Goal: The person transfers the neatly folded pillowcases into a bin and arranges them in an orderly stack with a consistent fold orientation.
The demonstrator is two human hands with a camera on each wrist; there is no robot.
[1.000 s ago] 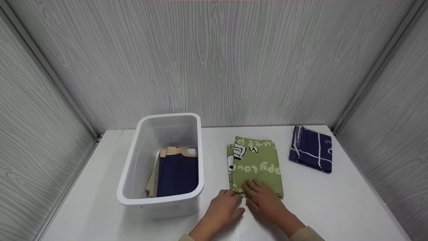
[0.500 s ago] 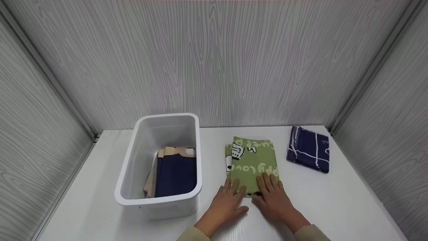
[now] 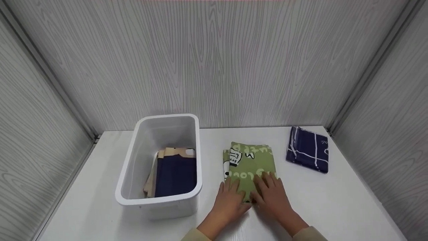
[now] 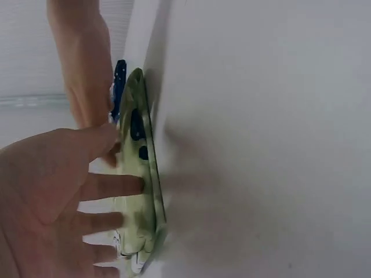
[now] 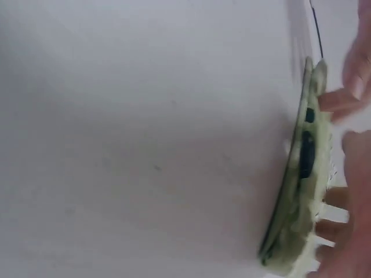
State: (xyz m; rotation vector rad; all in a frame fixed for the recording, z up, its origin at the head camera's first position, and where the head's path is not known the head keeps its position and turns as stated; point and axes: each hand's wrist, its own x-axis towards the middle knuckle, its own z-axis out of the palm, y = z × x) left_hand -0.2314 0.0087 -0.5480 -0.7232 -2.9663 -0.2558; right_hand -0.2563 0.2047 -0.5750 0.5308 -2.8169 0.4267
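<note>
A folded green cloth (image 3: 252, 164) with pale lettering and a black-and-white cartoon print lies flat on the white table. Spread fingers of my left hand (image 3: 229, 202) rest on its near left part. My right hand (image 3: 272, 199) lies on the near right part, fingers straight and pointing away from me. Layers of the green cloth (image 4: 139, 208) show along its near edge in the left wrist view, with dark printed spots. From the right wrist side, the same folded edge of the cloth (image 5: 298, 191) appears, with the fingers over its top.
To the left stands a white plastic bin (image 3: 125, 174) holding a folded navy and beige cloth (image 3: 175, 174). A folded navy cloth (image 3: 307, 149) with white lines lies at the back right of the table (image 3: 334, 207). Grey wood-grain panels (image 3: 214, 67) enclose the back and sides.
My right hand has shifted to the cloth's near right corner, and my left fingers have spread onto its left side. The green cloth has slid slightly toward me.
</note>
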